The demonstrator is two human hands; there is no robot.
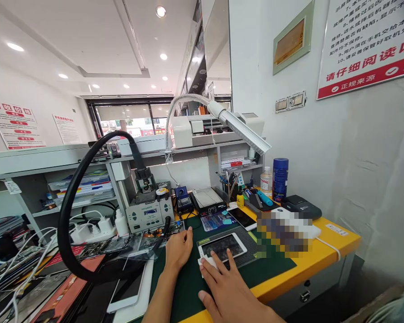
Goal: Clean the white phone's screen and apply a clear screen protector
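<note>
A white-framed tablet (239,244) with a dark, smudged-looking screen lies on a dark perforated pad (252,246) over a green work mat (188,287). My right hand (229,285) reaches over its near left corner, fingers stretched and spread. Under those fingers is a white piece (204,261), seemingly a wipe or cloth, pressed against the tablet's edge; most of it is hidden. Left of the tablet, my left hand (178,246) rests on the mat with fingers curled in and thumb up. Whatever it may hold is hidden.
Left stand a black flexible hose (63,224), a grey rework station (150,216) and another white tablet (131,287). Behind are a blue card (212,222) and a dark-screened device (244,218). A lamp (245,132) hangs above; a blue spray can (280,179) stands right.
</note>
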